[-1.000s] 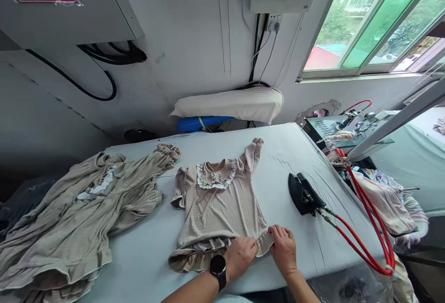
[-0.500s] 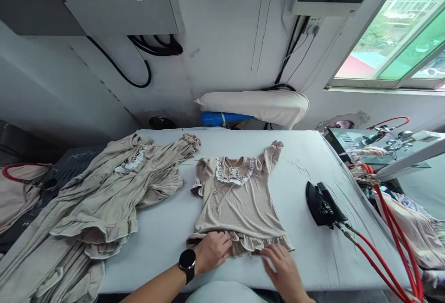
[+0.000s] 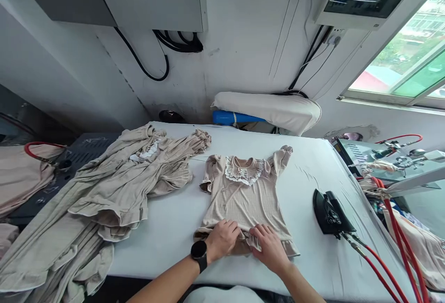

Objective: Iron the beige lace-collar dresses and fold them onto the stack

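A small beige dress [image 3: 248,201] with a white lace collar and a ruffled hem lies spread on the white padded table [image 3: 167,247]. My left hand [image 3: 223,238], below a black watch, has its fingers curled on the hem, left of its middle. Just to the right, my right hand [image 3: 269,247] holds the ruffle, its fingers bent over the cloth. A small gap separates the two hands. To the right of the dress rests a black iron [image 3: 332,214] with red hoses.
Beige garments [image 3: 121,187] are heaped on the table's left part. A padded white board [image 3: 267,108] stands behind the back edge. Red hoses [image 3: 399,233] hang at the right, beside more clothes [image 3: 417,243].
My right hand has moved up and left onto the hem and taken hold of the ruffle. My left hand stays on the hem. The view has shifted left.
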Demonstrator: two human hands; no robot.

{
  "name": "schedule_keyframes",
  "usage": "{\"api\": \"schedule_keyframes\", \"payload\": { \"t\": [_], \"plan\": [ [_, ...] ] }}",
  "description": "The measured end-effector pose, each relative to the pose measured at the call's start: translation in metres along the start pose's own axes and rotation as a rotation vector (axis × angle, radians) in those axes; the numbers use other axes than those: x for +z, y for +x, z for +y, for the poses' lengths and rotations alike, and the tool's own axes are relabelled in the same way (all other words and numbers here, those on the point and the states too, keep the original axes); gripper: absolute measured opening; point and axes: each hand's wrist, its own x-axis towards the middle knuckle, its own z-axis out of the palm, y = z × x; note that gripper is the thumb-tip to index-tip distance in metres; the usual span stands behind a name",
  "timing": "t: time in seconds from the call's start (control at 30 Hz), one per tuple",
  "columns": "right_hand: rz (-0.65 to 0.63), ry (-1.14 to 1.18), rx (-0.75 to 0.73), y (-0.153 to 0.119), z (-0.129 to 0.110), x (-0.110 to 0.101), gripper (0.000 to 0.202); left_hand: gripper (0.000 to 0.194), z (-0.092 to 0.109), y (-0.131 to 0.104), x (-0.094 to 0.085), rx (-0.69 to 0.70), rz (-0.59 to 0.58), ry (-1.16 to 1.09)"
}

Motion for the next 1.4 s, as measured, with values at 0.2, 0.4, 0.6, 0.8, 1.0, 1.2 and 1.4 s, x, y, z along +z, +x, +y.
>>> {"api": "schedule_keyframes", "payload": {
  "t": [0.2, 0.4, 0.6, 0.8, 1.0, 1.2, 1.4],
  "plan": [
    [0.03, 0.069, 0.026, -0.006, 0.013, 0.027, 0.021, 0.013, 0.0, 0.006, 0.007, -0.189, -0.021, -0.082],
    [0.169, 0.382, 0.322, -0.016, 0.042, 0.041, 0.038, 0.013, 0.007, -0.001, 0.009, -0.201, 0.042, -0.296],
    [0.133, 0.368, 0.255, -0.01, 0.041, 0.036, 0.034, 0.014, 0.015, 0.013, 0.008, -0.353, 0.081, -0.315],
    [0.07, 0.021, 0.094, -0.011, 0.027, 0.033, 0.025, 0.01, 0.022, 0.012, 0.006, -0.077, 0.073, -0.302],
    [-0.031, 0.07, 0.213, -0.005, 0.03, 0.036, 0.018, 0.02, 0.022, 0.019, 0.019, -0.401, 0.163, -0.326],
    [-0.097, 0.059, 0.186, -0.002, 0.03, 0.029, 0.021, 0.021, -0.001, 0.013, 0.018, -0.235, 0.128, -0.357],
    [-0.146, 0.007, 0.111, 0.01, 0.015, 0.022, 0.015, 0.044, -0.027, -0.007, 0.007, 0.115, -0.037, -0.121]
  ]
}}
